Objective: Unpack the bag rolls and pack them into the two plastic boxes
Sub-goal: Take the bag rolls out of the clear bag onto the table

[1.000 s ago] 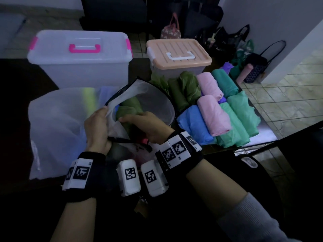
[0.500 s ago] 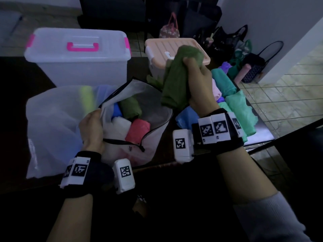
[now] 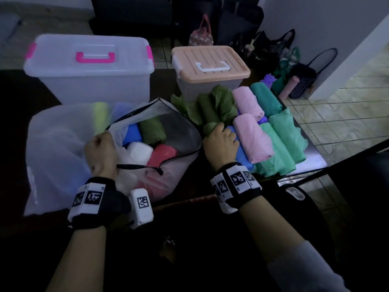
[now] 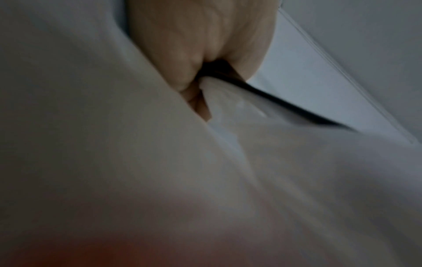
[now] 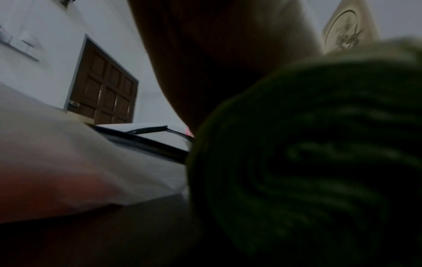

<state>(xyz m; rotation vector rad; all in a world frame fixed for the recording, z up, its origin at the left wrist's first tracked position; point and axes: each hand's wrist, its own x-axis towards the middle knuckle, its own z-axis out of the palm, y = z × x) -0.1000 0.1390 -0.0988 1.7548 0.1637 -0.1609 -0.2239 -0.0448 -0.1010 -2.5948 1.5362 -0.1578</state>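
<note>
A translucent zip bag (image 3: 59,148) lies open on the dark table, with blue (image 3: 132,132), dark green (image 3: 152,130), white (image 3: 140,151) and red (image 3: 164,153) rolls inside. My left hand (image 3: 103,140) pinches the bag's black zip edge (image 4: 285,106) and holds the mouth up. My right hand (image 3: 220,133) grips a dark green roll (image 3: 209,127), set down at the left edge of the pile of unpacked rolls; the same dark green roll (image 5: 308,153) fills the right wrist view. Behind stand a clear box with pink handle (image 3: 90,79) and a peach-lidded box (image 3: 210,64), both shut.
The unpacked pile holds pink rolls (image 3: 252,138), teal rolls (image 3: 288,135), a blue roll (image 3: 242,157) and more dark green ones (image 3: 223,104), reaching the table's right edge. Bags (image 3: 303,81) sit on the tiled floor beyond.
My right hand lifted a dark green roll out of the bag, carried it right and brought it down beside the blue roll. The left hand kept hold of the bag's edge.
</note>
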